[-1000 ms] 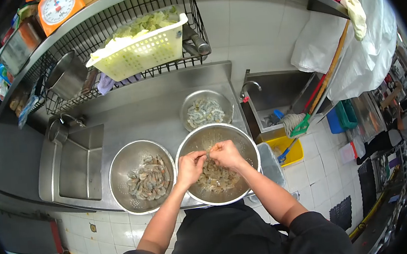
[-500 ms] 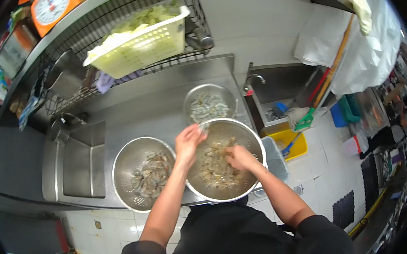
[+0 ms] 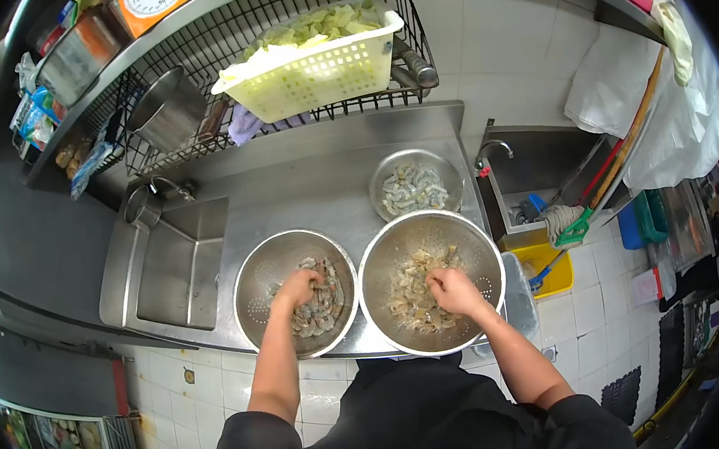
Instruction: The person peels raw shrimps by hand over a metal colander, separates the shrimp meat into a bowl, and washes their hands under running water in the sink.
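My left hand [image 3: 298, 288] reaches into the left steel colander [image 3: 248, 273], its fingers curled down onto a pile of grey, unpeeled shrimp [image 3: 324, 309]. A shrimp seems to be at its fingertips, partly hidden by the hand. Over the right steel colander [image 3: 379, 253], my right hand [image 3: 455, 290] is closed, thumb against the fingers; what they hold, if anything, does not show. Pale brown shrimp shells [image 3: 417, 292] are heaped below it. Behind this colander a smaller steel bowl [image 3: 380, 171] contains peeled, greyish shrimp [image 3: 414, 188].
The steel counter [image 3: 288, 188] has a sink [image 3: 180, 274] on the left. Above it, a wire rack [image 3: 193, 76] carries a pale basket [image 3: 321, 74] of cut greens and a metal pot [image 3: 166, 113]. To the right are a second sink [image 3: 533, 158], a mop [image 3: 563, 222] and a yellow bucket [image 3: 559, 271].
My left hand has moved left and down from the right colander's rim into the shrimp in the left colander. My right hand stays over the shells. The camera view has shifted.
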{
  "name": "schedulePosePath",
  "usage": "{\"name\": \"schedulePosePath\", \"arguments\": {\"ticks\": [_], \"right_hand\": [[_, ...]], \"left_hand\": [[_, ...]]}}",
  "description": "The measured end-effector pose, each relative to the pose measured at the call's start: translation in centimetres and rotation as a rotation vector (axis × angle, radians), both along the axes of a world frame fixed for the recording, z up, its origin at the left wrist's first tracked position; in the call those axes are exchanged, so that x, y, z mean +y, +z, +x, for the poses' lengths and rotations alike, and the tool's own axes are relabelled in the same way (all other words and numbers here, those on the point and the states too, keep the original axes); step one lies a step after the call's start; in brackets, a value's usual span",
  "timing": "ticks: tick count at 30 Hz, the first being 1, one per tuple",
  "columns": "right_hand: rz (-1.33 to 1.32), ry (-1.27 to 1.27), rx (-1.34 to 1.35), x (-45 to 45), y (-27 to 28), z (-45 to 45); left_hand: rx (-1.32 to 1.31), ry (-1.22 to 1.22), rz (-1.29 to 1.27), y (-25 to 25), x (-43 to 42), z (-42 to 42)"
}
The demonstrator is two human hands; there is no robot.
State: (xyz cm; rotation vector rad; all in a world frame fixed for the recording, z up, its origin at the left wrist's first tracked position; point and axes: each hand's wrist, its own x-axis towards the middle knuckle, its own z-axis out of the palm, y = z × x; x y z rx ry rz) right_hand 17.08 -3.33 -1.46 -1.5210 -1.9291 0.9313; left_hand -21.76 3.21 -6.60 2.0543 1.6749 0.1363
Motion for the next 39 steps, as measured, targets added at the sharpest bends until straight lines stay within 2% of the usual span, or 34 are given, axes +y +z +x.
{"name": "schedulePosePath", "arguments": {"ticks": [3,5,6,8,11,12,14,17,18,22,24,27,31,34,36,39], "right_hand": [[0.088,0.116,-0.01,0.3,-0.5,-1.1],[0.082,0.148,-0.018,0.2,0.6,-1.9],[0.078,0.176,-0.025,0.3,1.1,-2.4],[0.162,0.178,-0.008,0.4,1.5,-3.6],[0.317,0.181,-0.001,0.6,3.9,-5.6],[0.395,0.189,-0.006,0.9,4.9,-6.3],[0.484,0.207,-0.061,1.7,5.0,-7.1],[0.468,0.212,-0.145,2.3,4.6,-6.9],[0.422,0.226,-0.19,2.4,4.6,-6.6],[0.452,0.117,-0.166,2.2,4.3,-5.5],[0.509,0.009,0.042,2.3,3.8,-4.7],[0.422,0.087,-0.008,2.2,3.9,-3.0],[0.465,0.134,-0.025,2.1,2.2,-2.5],[0.355,0.032,0.036,1.6,2.0,-2.9],[0.365,-0.05,-0.05,1.6,2.0,-3.0],[0.466,-0.078,-0.1,1.8,0.8,-3.0]], "left_hand": [[-0.046,-0.008,-0.035,-0.4,-1.2,-0.6],[-0.085,0.14,-0.031,1.8,-1.9,-0.1],[-0.088,0.14,-0.028,2.9,-2.1,0.3],[-0.171,0.153,0.144,5.4,-2.7,1.8],[-0.238,0.13,0.139,11.7,-3.6,6.8],[-0.246,0.115,0.139,11.9,-3.6,8.0],[-0.462,0.003,0.202,12.2,-3.5,10.2],[-0.562,-0.023,0.072,13.4,-3.5,14.0],[-0.503,-0.012,0.021,13.9,-3.5,15.0],[-0.538,-0.076,0.203,12.5,-3.5,17.8],[-0.514,-0.116,0.215,12.2,-3.2,18.5],[-0.48,-0.189,0.244,11.8,-2.9,19.5],[-0.54,-0.245,0.34,11.0,-2.6,21.0],[-0.588,-0.184,0.363,10.5,-2.7,22.2],[-0.712,0.078,0.15,10.6,-3.1,23.2],[-0.77,0.175,0.25,7.9,-2.4,24.2]]}}
